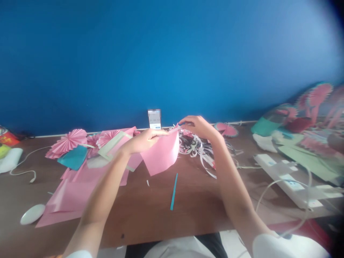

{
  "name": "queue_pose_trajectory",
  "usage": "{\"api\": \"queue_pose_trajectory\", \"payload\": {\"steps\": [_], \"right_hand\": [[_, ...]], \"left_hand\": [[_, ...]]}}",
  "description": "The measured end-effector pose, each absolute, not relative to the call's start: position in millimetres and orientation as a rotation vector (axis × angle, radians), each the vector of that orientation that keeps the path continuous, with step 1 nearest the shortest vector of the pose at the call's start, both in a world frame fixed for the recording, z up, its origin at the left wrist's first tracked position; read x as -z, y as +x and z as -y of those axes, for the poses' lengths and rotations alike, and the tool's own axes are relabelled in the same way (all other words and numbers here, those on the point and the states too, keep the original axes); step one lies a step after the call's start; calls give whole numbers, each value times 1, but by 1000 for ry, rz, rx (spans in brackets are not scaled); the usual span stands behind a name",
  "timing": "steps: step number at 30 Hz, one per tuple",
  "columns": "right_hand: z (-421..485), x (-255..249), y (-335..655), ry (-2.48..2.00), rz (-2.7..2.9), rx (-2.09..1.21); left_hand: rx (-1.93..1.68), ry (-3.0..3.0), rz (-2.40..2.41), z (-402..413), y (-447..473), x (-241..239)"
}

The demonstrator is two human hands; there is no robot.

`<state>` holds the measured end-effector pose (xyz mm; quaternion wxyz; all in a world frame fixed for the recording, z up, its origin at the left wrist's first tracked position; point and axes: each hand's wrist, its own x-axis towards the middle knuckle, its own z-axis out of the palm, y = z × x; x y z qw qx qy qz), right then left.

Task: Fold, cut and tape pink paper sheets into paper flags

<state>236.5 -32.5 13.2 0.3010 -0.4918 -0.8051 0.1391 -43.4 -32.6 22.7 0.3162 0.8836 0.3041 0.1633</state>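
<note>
A sheet of pink paper (161,157) hangs from my two hands above the back of the table, its lower edge curving down. My left hand (143,140) is closed on the sheet's upper left edge. With bent fingers, my right hand (195,126) pinches the upper right corner, where a narrow pale edge shows. A thin blue paper strip (174,191) lies on the brown table (150,218) below the sheet. Behind my right hand is a tangle of white and dark paper strips (195,147).
Pink paper sheets (80,193), pleated pink fans (71,141) and a teal piece (73,157) lie at left, near a white computer mouse (32,214). A phone (154,119) leans on the blue wall. A power strip (285,179) with cables and paper crafts (311,102) occupy the right.
</note>
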Motion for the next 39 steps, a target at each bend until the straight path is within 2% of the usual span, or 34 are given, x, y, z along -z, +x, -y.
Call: {"api": "queue_pose_trajectory", "payload": {"steps": [12,24,30,39], "right_hand": [[27,-8,236,-1268,2215,-444],[33,-11,232,-1227,2219,-787],[38,-14,227,-1267,2294,-673],[41,-15,212,-1269,2350,-544]], "left_hand": [[-403,2296,-725,38,-52,-34],[-353,2269,-620,30,-66,-39],[-350,2233,-815,23,-58,-28],[-530,2073,-876,15,-23,17]]}}
